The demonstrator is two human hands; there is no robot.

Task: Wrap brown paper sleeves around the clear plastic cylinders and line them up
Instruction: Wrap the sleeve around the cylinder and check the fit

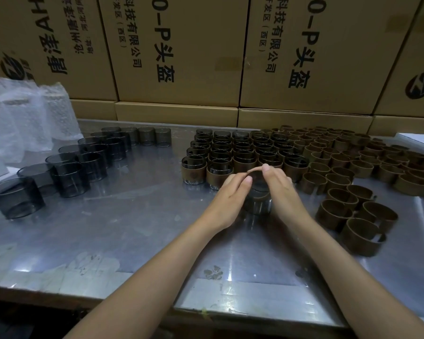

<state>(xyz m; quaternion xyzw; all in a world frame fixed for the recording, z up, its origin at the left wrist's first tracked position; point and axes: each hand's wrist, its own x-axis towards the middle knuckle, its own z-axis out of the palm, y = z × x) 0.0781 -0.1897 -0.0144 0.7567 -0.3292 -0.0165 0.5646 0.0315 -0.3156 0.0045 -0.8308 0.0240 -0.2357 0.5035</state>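
A clear plastic cylinder (257, 204) stands on the steel table between my two hands. My left hand (230, 192) and my right hand (277, 184) each pinch one side of a brown paper sleeve (255, 170), which sits over the cylinder's upper part. Just behind, several sleeved cylinders (242, 152) stand in neat rows. Bare smoky cylinders (69, 172) run in two rows at the left. Loose brown sleeves (353, 165) are spread over the right side.
The steel table (132, 228) has a front edge near me. Cardboard boxes (181, 57) form a wall at the back. Bubble-wrap bags (22, 118) pile up at the far left, and a white box (416, 139) lies at the far right.
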